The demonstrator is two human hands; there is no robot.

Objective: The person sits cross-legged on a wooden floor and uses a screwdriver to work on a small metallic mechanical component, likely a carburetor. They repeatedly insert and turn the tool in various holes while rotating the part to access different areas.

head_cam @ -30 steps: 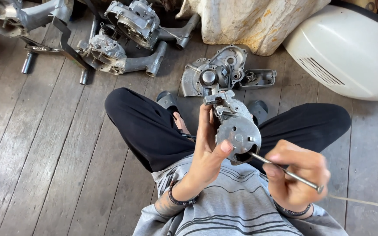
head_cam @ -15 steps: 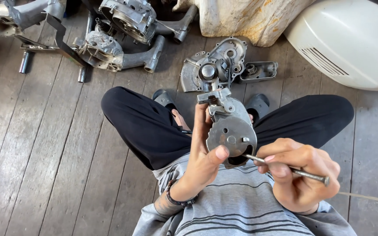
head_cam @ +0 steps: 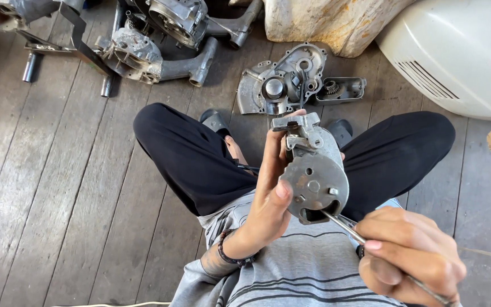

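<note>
Weathered grey floorboards (head_cam: 58, 187) run under the whole scene, with the person seated cross-legged on them in black trousers (head_cam: 200, 165) and a grey striped shirt (head_cam: 308, 284). Far right sits a large white rounded cover (head_cam: 456, 51) with a slotted vent, and beside it, at the far middle, a pale yellowish block (head_cam: 331, 23). Far left lies a cluster of grey cast engine casings (head_cam: 160, 40) with tubular arms. Just beyond the knees rests an opened crankcase half (head_cam: 282, 85), and touching its right side a small housing with a gear (head_cam: 339, 90) inside. Over the lap, near the middle, the left hand (head_cam: 268, 199) is clenched around a grey metal switch housing (head_cam: 313, 170), held upright with its round face toward the camera, thumb pressed on the face's left edge. At the near right, the right hand (head_cam: 410, 256) grips a thin metal rod-like tool (head_cam: 342, 222), whose tip enters the dark opening at the housing's lower edge. A dark beaded bracelet (head_cam: 228, 256) circles the left wrist.
</note>
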